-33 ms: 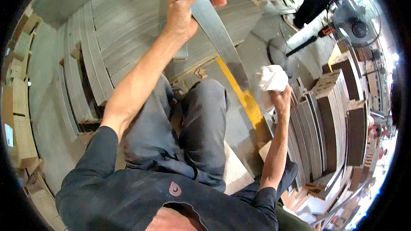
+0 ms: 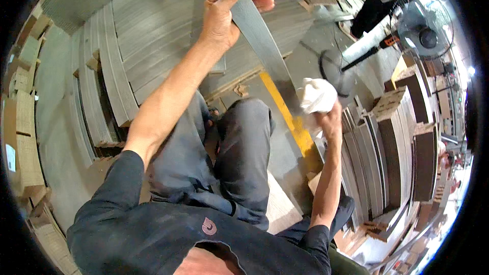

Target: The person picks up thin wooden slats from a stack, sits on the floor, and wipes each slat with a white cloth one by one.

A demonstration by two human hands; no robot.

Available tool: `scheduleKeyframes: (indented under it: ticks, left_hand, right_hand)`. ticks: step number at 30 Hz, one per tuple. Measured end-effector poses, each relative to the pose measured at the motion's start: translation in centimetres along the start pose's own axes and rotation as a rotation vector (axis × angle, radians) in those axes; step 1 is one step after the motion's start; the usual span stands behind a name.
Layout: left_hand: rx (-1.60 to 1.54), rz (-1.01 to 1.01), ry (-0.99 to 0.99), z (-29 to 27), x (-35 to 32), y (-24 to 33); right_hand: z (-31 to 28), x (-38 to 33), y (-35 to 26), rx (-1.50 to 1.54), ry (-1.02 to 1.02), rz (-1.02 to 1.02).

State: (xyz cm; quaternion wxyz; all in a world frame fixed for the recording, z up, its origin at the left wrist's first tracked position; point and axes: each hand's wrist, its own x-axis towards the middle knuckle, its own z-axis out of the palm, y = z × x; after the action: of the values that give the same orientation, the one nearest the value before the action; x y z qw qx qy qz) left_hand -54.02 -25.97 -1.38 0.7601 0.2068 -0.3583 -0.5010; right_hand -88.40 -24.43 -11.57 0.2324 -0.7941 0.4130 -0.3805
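A long, narrow grey plank [image 2: 257, 33] slants from the top edge of the view down toward the right. My left hand [image 2: 224, 18] grips it near its upper part, the thumb across the top face and the fingers past the far edge. In my right hand [image 2: 330, 122] is a bunched white cloth [image 2: 318, 95], at the right edge of the plank's lower end; whether it touches the wood I cannot tell. Some of the right-hand fingers are hidden behind the cloth or blurred.
Stacked grey planks [image 2: 153, 40] lie ahead and to the left. More plank stacks [image 2: 395, 142] stand close on the right. A floor fan [image 2: 425, 30] is at the far right, near another person's dark-clothed leg [image 2: 374, 12]. A yellow floor line [image 2: 290, 117] runs below the plank.
My right hand and the white cloth have moved slightly left, closer to the plank's edge. My left hand and the plank have shifted a little to the right in view.
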Motion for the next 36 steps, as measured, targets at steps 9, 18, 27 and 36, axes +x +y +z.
scheduleKeyframes:
  ticks: [9, 18, 27, 36]
  left_hand:
    - [0.04, 0.255, 0.318, -2.1, 2.5, 0.8]
    - [0.965, 0.281, 0.511, -4.6, 3.0, -5.9]
    - [1.215, 0.0, 0.387, -11.8, 8.8, -1.7]
    - [1.489, -0.188, 0.417, -14.4, 10.9, -5.1]
  right_hand:
    - [-0.1, -5.3, -4.8, 0.51, 0.042, 0.353]
    - [10.0, -0.7, -15.5, 0.281, 0.146, 0.144]
    - [12.9, -0.7, -10.8, 0.615, 0.322, 0.328]
    - [13.0, -0.4, -12.1, 0.625, 0.057, 0.393]
